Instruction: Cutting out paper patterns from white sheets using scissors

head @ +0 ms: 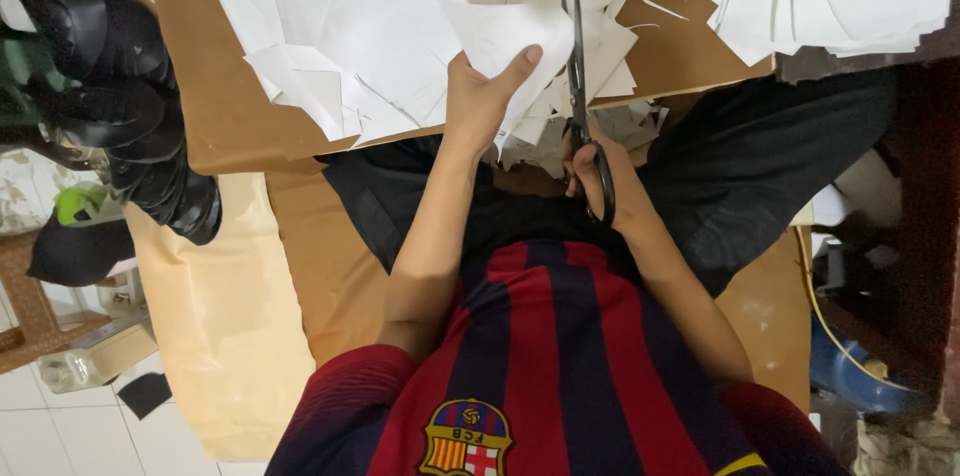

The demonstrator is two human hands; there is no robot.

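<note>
Plainly, a white sheet (500,31) is pinched by the left hand (478,101) over the board's edge, just beside the scissors (580,86) gripped by the right hand (600,176) — the thumb could be nicked if the sheet slips — blades barely parted

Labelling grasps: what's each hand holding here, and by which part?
Left hand grips a white paper sheet at its near edge. Right hand holds black scissors by the handle loops, blades pointing away.
</note>
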